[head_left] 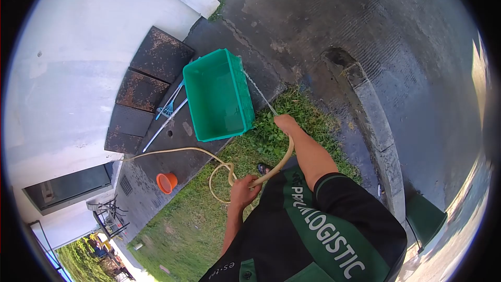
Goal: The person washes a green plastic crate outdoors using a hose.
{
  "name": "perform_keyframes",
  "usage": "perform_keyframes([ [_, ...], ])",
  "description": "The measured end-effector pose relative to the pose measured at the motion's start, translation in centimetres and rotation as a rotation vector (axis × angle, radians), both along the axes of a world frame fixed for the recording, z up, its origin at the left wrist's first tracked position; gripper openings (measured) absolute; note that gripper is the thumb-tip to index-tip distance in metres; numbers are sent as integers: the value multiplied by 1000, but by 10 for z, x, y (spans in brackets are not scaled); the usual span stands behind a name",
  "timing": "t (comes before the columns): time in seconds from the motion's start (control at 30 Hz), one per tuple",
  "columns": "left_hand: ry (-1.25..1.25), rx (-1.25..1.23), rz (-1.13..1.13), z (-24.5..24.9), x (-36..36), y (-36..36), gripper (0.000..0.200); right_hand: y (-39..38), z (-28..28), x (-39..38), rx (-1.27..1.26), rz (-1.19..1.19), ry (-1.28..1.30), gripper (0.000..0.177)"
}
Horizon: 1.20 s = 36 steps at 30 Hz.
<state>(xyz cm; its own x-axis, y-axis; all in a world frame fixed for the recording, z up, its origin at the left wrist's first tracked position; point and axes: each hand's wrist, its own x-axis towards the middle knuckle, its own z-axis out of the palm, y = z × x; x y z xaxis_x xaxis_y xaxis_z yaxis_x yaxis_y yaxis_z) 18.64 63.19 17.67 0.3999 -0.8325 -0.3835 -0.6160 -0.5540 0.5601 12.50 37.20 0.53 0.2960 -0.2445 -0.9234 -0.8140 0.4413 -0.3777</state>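
My right hand (285, 124) is closed around a yellowish hose (282, 163) near its outlet. A stream of water (259, 92) leaves the hose and meets the side of a large green plastic crate (218, 94). The crate stands on the dark pavement at the grass edge, its open side facing me. My left hand (243, 192) grips the same hose lower down, close to my body. From there the hose makes a loop over the grass and runs off left toward the wall.
Dark, rust-speckled panels (151, 55) lean on the white wall (68, 73), with a blue rake (167, 109) and a pale pole (166, 124) beside them. An orange pot (167, 183) is at left. A curved concrete curb (377, 125) borders the wet pavement at right; a green bin (424, 219) is beyond.
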Motion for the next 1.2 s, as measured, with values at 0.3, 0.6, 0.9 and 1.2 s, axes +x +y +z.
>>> perform_keyframes([
  [0.3, 30, 4, 24, -3, 0, 6, 17, 3, -3, -1, 43, 3, -1, 42],
  [0.6, 33, 0, 11, -2, -1, 5, 18, 4, 4, -5, 36, 6, -4, 41],
  [0.9, 22, 14, -7, 4, -7, 2, 18, 18, -6, -18, 8, 87, 23, 37],
  [1.2, 40, 34, 11, 1, -9, 7, 18, 22, 0, -20, -54, 242, 29, 40],
])
